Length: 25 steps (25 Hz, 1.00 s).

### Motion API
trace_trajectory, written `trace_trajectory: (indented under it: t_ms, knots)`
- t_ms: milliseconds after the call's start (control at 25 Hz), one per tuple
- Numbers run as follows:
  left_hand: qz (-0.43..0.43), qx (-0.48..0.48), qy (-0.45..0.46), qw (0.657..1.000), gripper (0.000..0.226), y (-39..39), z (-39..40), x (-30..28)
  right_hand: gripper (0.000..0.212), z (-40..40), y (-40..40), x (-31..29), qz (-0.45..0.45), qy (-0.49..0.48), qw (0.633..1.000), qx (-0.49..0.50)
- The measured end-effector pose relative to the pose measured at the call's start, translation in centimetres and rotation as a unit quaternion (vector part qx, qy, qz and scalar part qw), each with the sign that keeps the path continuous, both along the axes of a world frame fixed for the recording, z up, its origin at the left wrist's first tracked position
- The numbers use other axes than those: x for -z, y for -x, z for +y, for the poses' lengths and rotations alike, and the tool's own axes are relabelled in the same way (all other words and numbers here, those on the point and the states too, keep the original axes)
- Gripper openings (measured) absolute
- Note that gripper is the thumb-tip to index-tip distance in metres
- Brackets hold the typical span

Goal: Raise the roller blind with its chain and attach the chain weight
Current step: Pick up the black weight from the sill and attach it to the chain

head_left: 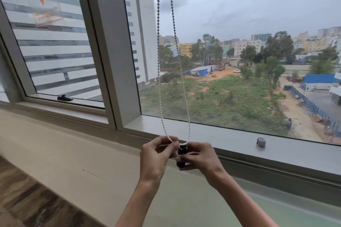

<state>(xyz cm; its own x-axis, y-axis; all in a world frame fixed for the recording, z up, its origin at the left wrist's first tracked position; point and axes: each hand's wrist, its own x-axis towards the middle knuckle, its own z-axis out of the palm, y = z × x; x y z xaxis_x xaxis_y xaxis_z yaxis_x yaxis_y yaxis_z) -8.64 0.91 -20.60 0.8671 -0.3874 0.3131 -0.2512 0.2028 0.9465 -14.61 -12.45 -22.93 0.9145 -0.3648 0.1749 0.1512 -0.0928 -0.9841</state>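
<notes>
Window sill [230,141], blind already up. Chain [185,86] loop hangs down to my hands. Left hand [156,155] pinches its beads; right hand [200,156] grips weight [181,162]. I keep the loop slack, seat beads squarely, then close

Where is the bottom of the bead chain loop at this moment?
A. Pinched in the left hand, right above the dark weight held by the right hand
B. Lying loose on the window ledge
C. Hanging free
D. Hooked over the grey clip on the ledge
A: the left hand pinches the bead chain just above the dark chain weight, which the right hand grips.
</notes>
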Motion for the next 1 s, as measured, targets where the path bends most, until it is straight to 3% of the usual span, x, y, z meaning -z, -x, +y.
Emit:
trace_trajectory:
  t_ms: [160, 440, 720, 1000]
  knots:
    - [-0.001, -0.021, 0.01, 1.0, 0.015, -0.4, 0.9, 0.3, 0.024, 0.9, 0.1, -1.1, -0.004, -0.015, 1.0, -0.004]
    - [-0.003, -0.007, 0.0, 1.0, 0.01, -0.5, 1.3, 0.5, 0.061, 1.4, 0.3, -1.5, -0.018, -0.055, 0.998, 0.012]
    - [0.053, 0.08, -0.076, 0.992, 0.047, -0.3, 0.6, 0.2, 0.06, 1.2, 0.4, -1.8, -0.031, -0.015, 0.999, 0.025]
    - [0.101, 0.107, -0.016, 0.989, 0.027, -0.4, -0.5, -0.2, 0.075, 0.9, -0.1, -1.3, -0.05, 0.07, 0.995, 0.052]
